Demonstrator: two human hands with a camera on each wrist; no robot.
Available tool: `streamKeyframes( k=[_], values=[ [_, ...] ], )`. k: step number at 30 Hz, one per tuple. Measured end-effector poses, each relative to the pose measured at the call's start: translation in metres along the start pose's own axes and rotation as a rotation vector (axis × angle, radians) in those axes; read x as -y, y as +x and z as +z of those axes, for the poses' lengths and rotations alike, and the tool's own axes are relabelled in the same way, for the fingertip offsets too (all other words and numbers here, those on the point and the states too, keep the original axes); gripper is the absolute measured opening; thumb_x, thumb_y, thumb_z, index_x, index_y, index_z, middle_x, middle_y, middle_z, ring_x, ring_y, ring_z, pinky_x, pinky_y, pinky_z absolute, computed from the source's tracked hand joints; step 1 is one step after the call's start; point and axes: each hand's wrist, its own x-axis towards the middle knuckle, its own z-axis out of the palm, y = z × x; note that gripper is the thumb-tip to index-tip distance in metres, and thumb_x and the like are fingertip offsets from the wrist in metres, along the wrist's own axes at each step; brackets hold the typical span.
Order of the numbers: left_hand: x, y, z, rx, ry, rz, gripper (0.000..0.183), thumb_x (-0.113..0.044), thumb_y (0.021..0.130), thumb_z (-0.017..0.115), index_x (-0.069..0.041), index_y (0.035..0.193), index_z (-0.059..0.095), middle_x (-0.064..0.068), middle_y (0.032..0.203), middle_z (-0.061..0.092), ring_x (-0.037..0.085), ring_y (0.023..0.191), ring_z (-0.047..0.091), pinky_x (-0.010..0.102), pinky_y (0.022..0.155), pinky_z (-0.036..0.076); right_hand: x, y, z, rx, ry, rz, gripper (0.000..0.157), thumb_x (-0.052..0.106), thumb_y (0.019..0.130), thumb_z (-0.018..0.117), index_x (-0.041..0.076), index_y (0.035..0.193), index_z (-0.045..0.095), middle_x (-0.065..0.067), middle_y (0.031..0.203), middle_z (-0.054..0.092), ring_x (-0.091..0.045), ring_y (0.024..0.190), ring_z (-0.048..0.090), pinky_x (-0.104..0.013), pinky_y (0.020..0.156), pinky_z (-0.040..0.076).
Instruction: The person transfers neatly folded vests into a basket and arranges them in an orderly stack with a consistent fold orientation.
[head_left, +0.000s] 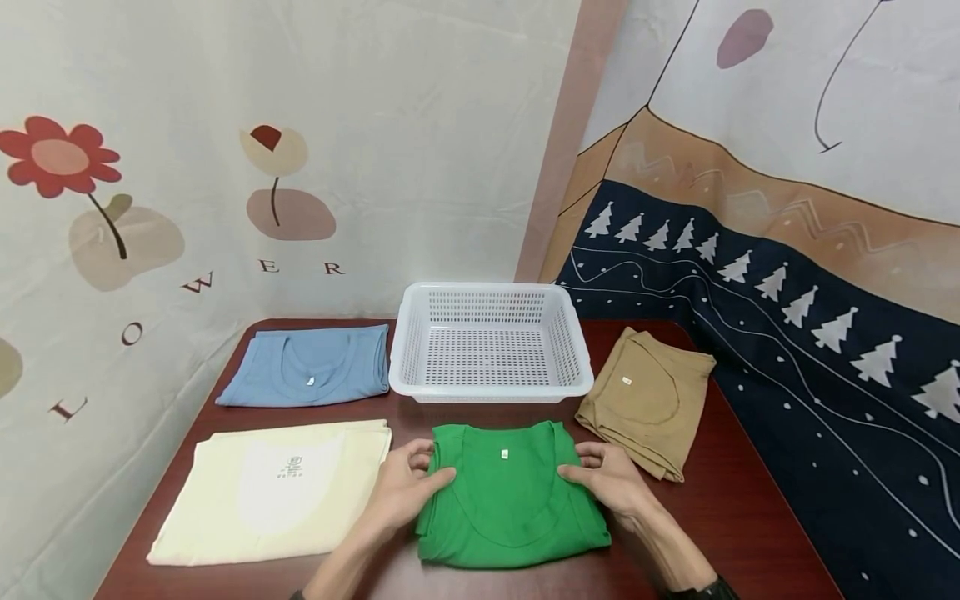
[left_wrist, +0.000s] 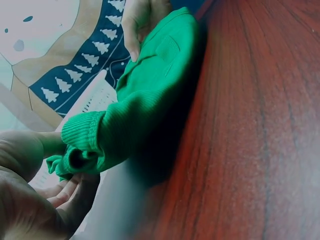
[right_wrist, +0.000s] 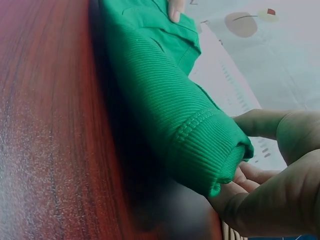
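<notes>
A folded green tank top (head_left: 517,500) with a small white neck label lies at the front middle, in the head view. My left hand (head_left: 408,483) pinches its left side, thumb on top and fingers beneath. On the opposite side my right hand (head_left: 611,479) grips the cloth the same way. The left wrist view shows the rolled left edge of the green tank top (left_wrist: 145,95) between thumb and fingers. In the right wrist view its ribbed, stitched edge (right_wrist: 200,145) sits in the right hand's grip, and a dark shadow runs beneath the cloth.
Behind the green top stands a white plastic basket (head_left: 491,392) with nothing in it. A folded blue top (head_left: 322,367) lies at the back left, a folded cream garment (head_left: 225,500) at the front left, a folded tan top (head_left: 645,400) at the right. All are on the dark red table (head_left: 750,517).
</notes>
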Motion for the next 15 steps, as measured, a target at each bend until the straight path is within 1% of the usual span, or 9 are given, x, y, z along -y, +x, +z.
streamKeyframes(
  k=[3, 6, 10, 15],
  values=[
    [-0.004, -0.003, -0.002, 0.003, -0.006, 0.012, 0.052, -0.009, 0.096, 0.086, 0.008, 0.141, 0.066, 0.017, 0.109, 0.083, 0.022, 0.092, 0.084, 0.026, 0.077, 0.066, 0.001, -0.001, -0.001, 0.003, 0.018, -0.012, 0.069, 0.012, 0.094, 0.089, -0.010, 0.152, 0.060, -0.019, 0.126, 0.072, -0.023, 0.108, 0.071, -0.033, 0.084, 0.063],
    [-0.009, -0.005, -0.005, -0.007, 0.000, 0.017, 0.051, -0.009, 0.096, 0.087, 0.007, 0.141, 0.067, 0.016, 0.112, 0.083, 0.022, 0.094, 0.083, 0.026, 0.078, 0.065, 0.004, -0.003, -0.002, 0.006, 0.014, -0.028, 0.069, 0.012, 0.095, 0.088, -0.011, 0.153, 0.059, -0.017, 0.124, 0.072, -0.021, 0.107, 0.068, -0.030, 0.082, 0.062],
    [-0.015, -0.009, -0.008, -0.028, 0.020, 0.020, 0.052, -0.011, 0.095, 0.088, 0.006, 0.141, 0.068, 0.017, 0.115, 0.082, 0.021, 0.097, 0.082, 0.024, 0.079, 0.064, 0.011, -0.008, -0.005, 0.023, 0.020, -0.047, 0.066, 0.011, 0.096, 0.087, -0.010, 0.151, 0.060, -0.015, 0.121, 0.074, -0.019, 0.102, 0.069, -0.029, 0.080, 0.061],
    [-0.022, -0.013, -0.012, -0.047, 0.036, 0.023, 0.052, -0.011, 0.095, 0.090, 0.005, 0.140, 0.069, 0.016, 0.115, 0.081, 0.020, 0.100, 0.080, 0.023, 0.081, 0.063, 0.019, -0.015, -0.009, 0.039, 0.025, -0.075, 0.065, 0.012, 0.097, 0.085, -0.011, 0.152, 0.058, -0.016, 0.125, 0.075, -0.017, 0.105, 0.070, -0.028, 0.083, 0.062]
  ],
)
